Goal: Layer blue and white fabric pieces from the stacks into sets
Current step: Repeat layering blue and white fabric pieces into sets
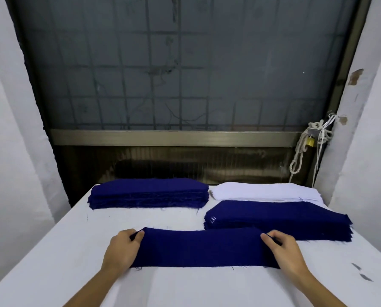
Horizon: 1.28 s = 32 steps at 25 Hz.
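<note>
The fingers (138,235) of the left hand (121,249) are curled round the left short end of a blue piece (202,248), pinching its edge. The right hand (285,251) does the same at the right short end, its fingers closed on the cloth. Between them the blue piece lies flat and drawn out across the lower middle of the frame, on the white table (52,251).

The cloth looks thin, light and limp. Its cut edges are frayed, with loose threads hanging at the near side. Lifted by one hand it would likely droop and fold on itself, so a pinch at both short ends, keeping it lightly taut, seems the right hold. It does not look fragile or slippery. The woven face will probably cling to the layer under it, so it is better lowered into place than slid.

Just behind the blue piece, at middle right, sits a layered stack (278,220) with blue on top. Thin white edges show at its left corner, so these are probably the finished sets. Behind it, further up on the right, lies the white stack (264,190), and left of that, at centre left, the blue stack (148,192). Above the table a barred window (185,63) fills the upper frame, with a rope (300,151) and a padlock (310,141) at its lower right corner.
</note>
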### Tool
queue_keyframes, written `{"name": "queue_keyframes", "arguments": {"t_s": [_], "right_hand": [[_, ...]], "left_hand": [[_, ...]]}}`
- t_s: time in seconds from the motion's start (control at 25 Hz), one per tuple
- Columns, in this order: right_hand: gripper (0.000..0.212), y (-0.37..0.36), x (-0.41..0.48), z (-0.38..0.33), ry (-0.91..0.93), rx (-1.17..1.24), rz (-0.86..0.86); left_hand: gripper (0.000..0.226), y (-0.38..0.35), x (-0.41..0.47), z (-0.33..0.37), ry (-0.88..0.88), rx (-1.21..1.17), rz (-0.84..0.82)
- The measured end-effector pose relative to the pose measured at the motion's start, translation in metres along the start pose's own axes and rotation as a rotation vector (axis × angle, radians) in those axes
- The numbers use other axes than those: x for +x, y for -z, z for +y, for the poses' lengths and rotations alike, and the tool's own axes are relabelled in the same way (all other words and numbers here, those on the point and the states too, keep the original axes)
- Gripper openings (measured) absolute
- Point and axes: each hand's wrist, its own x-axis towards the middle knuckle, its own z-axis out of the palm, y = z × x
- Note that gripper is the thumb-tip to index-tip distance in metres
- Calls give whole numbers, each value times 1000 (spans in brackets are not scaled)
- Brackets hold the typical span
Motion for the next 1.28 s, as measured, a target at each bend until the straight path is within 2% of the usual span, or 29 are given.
{"name": "queue_keyframes", "arguments": {"t_s": [0.16, 0.36, 0.48, 0.76, 1.0, 1.12, 1.28], "right_hand": [[31, 15, -8, 19, 14, -236, 30], [29, 21, -11, 30, 73, -480, 129], [26, 19, -11, 31, 91, -541, 140], [22, 18, -12, 32, 65, -510, 156], [21, 17, -14, 29, 102, -559, 141], [17, 17, -16, 26, 120, -628, 136], [10, 15, -10, 14, 149, -878, 43]], "left_hand": [[44, -15, -17, -11, -124, 177, 47], [30, -24, -24, -21, -245, 317, 133], [31, -27, -23, -24, -254, 319, 156], [30, -28, -22, -27, -253, 315, 164], [22, -27, -27, -22, -202, 231, 146], [25, -25, -23, -10, -184, 344, 82], [28, -23, -2, 32, -232, 537, -90]]}}
